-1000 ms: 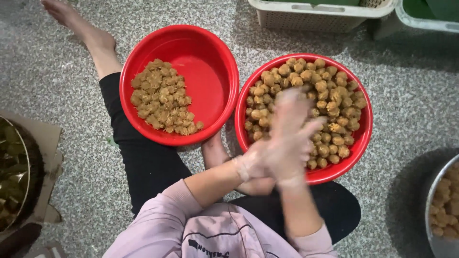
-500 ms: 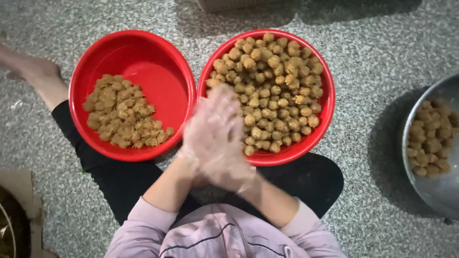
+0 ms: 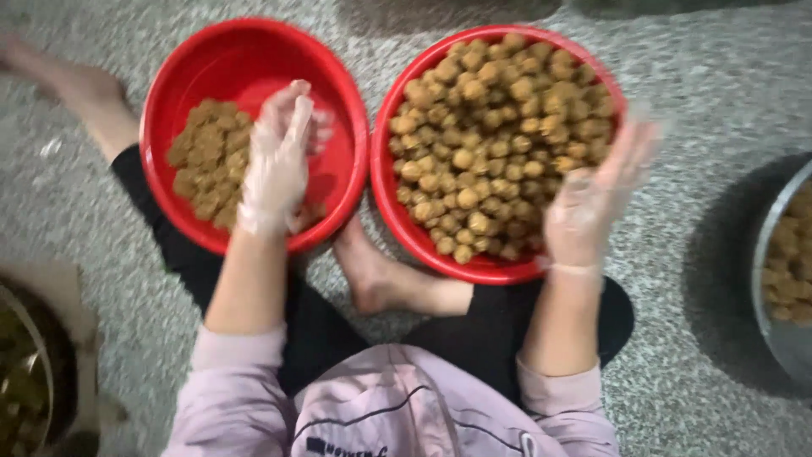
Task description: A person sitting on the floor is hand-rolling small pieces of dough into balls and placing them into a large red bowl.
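1. The left hand (image 3: pixel 277 161), in a thin clear plastic glove, hangs over the left red basin (image 3: pixel 245 63) in the upper left of the frame, fingers stretched out and lying together, nothing gripped in them.
2. That basin holds a small heap of brown peeled fruit (image 3: pixel 207 156) on its left side; the rest of its red floor is bare. The gloved fingers sit just right of the heap, partly over its edge.
3. The right hand (image 3: pixel 592 199), also gloved, is at the right rim of the right red basin (image 3: pixel 474 267) in the upper middle of the frame. Its fingers are spread and open; it is blurred, and no fruit can be made out in it.
4. The right basin is filled nearly to the rim with round yellow-brown fruit (image 3: pixel 486 135).
5. The 2 basins stand side by side on the speckled grey floor (image 3: pixel 702 85), rims touching or almost touching.
6. A bare foot (image 3: pixel 381 275) lies on the floor just below the gap between the basins, with black trousers around it; another bare foot (image 3: pixel 76 85) reaches to the upper left edge.
7. At the right edge a metal bowl (image 3: pixel 774 322) holds more of the brownish fruit.
8. At the lower left edge a dark container (image 3: pixel 34 372) with greenish contents is partly visible.
9. Pink sleeves (image 3: pixel 237 389) fill the bottom of the frame.
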